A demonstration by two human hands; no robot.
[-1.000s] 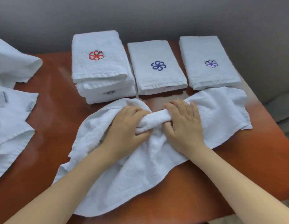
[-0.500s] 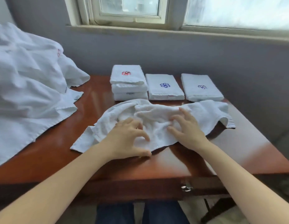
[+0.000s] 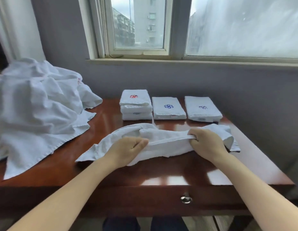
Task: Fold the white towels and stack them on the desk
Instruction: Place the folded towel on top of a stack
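Nearest the camera, dark trouser legs (image 3: 144, 224) show under the front edge of a glossy reddish-brown wooden desk (image 3: 161, 174), whose front drawer carries a round metal pull (image 3: 186, 199). Two bare forearms reach forward over the desktop, which reflects pale window light.

On the middle of the desk lies a rumpled white towel (image 3: 161, 144), bunched into a long band running left to right. The left hand (image 3: 128, 150) is closed on the towel's near edge, its fingers curled and pinching the cloth left of centre. The right hand (image 3: 205, 143) is closed too, gripping a fold of the same towel nearer its right end, knuckles up. The towel's loose ends trail onto the wood beyond both hands.

To the left, a large heap of unfolded white towels (image 3: 36, 110) covers that side of the desk and hangs over its edge.

Behind the rumpled towel, along the back of the desk, stand three folded lots in a row: a stack with a red emblem (image 3: 135, 104) on the left, a folded towel with a blue emblem (image 3: 168, 108) in the middle, and a folded towel with a dark emblem (image 3: 202, 108) on the right.

Beyond is a grey wall (image 3: 245, 90), a sill, and a white-framed window (image 3: 139, 25) showing apartment blocks.
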